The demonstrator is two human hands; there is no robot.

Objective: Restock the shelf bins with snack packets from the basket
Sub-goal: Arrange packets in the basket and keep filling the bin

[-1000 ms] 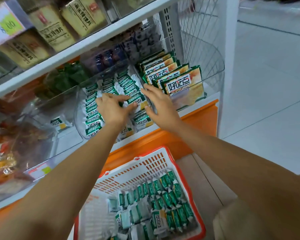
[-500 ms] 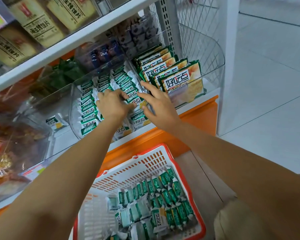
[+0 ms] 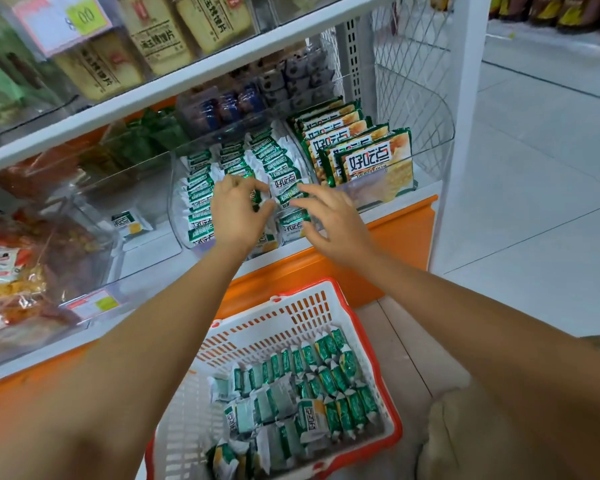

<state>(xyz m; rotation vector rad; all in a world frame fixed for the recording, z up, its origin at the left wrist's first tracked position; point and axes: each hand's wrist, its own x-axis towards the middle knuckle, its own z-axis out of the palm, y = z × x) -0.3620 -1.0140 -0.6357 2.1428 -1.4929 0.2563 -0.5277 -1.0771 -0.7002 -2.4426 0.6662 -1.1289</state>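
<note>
Both hands reach into the clear bin (image 3: 176,209), where green snack packets (image 3: 201,202) stand in tight rows. The left hand (image 3: 238,220) has its fingers curled over the middle row and seems to pinch one of the snack packets, though the hand itself hides the contact. The right hand (image 3: 333,223) is spread, fingers straight, tips touching the right-hand row. Below the arms sits the basket (image 3: 394,424) — white with a red rim — holding loose packets (image 3: 326,386) of the same kind. Larger packs (image 3: 374,164) fill the neighbouring bin on the right.
</note>
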